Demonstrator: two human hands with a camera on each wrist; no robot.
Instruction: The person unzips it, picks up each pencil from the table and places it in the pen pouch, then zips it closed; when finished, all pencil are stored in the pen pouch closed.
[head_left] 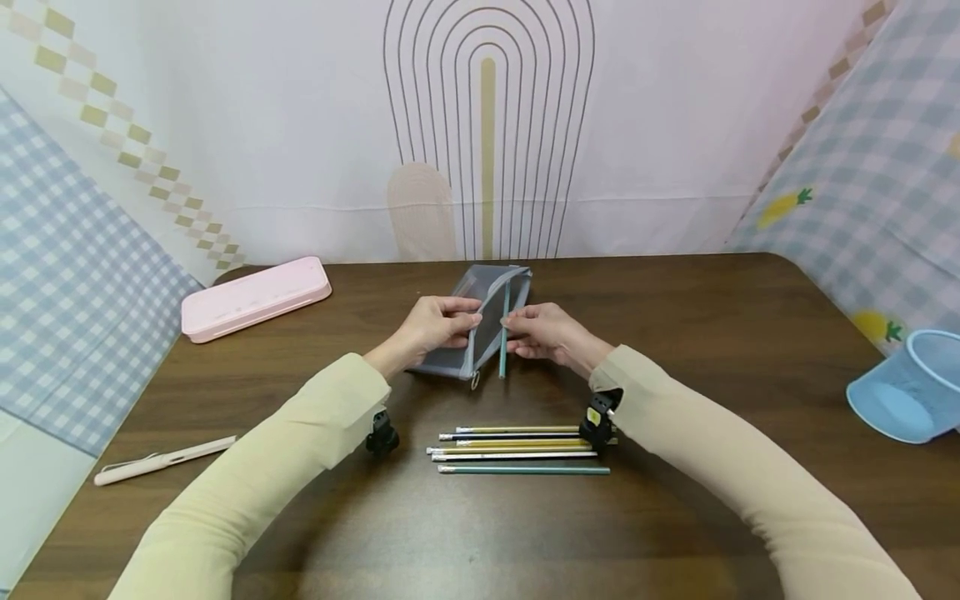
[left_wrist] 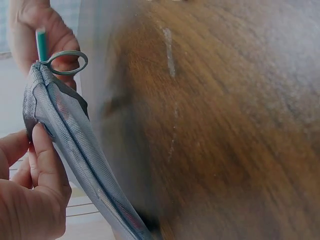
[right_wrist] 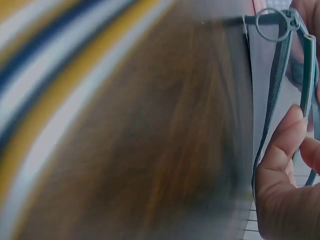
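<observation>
In the head view, a grey mesh zip pouch point(head_left: 444, 360) stands near the back of the table with its mouth spread open. My left hand point(head_left: 432, 327) pinches one edge of that mouth between thumb and fingers. A teal pencil point(head_left: 503, 354) is pinched in my right hand point(head_left: 553, 333), upright at the opening, its upper part overlapping the pouch. The right wrist view shows the bare end of this pencil point(right_wrist: 308, 75) past the fingertips. A ring-shaped zip pull point(left_wrist: 70, 62) hangs at the pouch's near corner in the left wrist view.
Several pencils point(head_left: 517, 445) lie side by side in front of the hands, with a green one point(head_left: 525, 471) nearest. A pink case point(head_left: 255, 298) sits at back left, a white pen point(head_left: 165, 458) at the left edge. A blue mesh cup point(head_left: 903, 392) is at far right.
</observation>
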